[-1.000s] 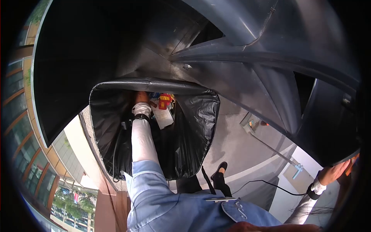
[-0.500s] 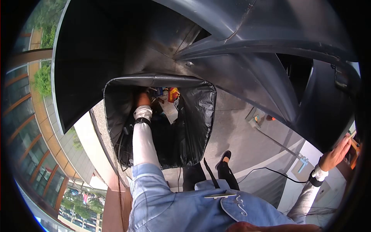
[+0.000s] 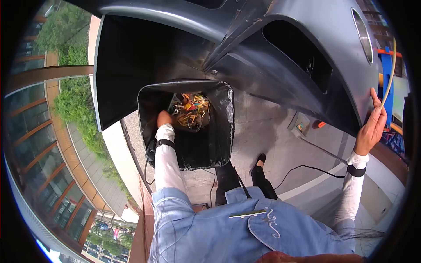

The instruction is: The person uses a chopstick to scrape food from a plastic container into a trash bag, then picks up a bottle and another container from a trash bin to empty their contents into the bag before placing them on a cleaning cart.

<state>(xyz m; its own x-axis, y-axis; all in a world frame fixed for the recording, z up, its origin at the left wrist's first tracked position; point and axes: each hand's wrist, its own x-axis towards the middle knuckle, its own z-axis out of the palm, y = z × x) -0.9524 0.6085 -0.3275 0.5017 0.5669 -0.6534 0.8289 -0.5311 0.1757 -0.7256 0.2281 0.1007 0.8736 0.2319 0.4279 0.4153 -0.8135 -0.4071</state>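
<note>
My left hand (image 3: 164,119) reaches into a bin lined with a black plastic bag (image 3: 221,136). Its fingers are closed at the left edge of a dark tray (image 3: 195,129), partly hidden by the hand. Cigarette butts and bits of colourful litter (image 3: 193,109) fill this tray, which is inside the bag's opening. Off to the right, my right hand (image 3: 370,129) rests with stretched fingers against the edge of a grey metal door panel (image 3: 351,57). A thin yellowish stick (image 3: 389,83) passes close by those fingers.
A long-handled dustpan (image 3: 299,127) with litter stands on the paved floor (image 3: 258,114) behind the panel. A black cable (image 3: 302,166) runs across at lower right. To the left, a dark open door (image 3: 123,65) borders the bin; planting and a building lie beyond.
My left hand has come up inside the bin, and the littered tray now shows plainly. My right hand appears higher in view, still at the panel's edge. The camera view has shifted.
</note>
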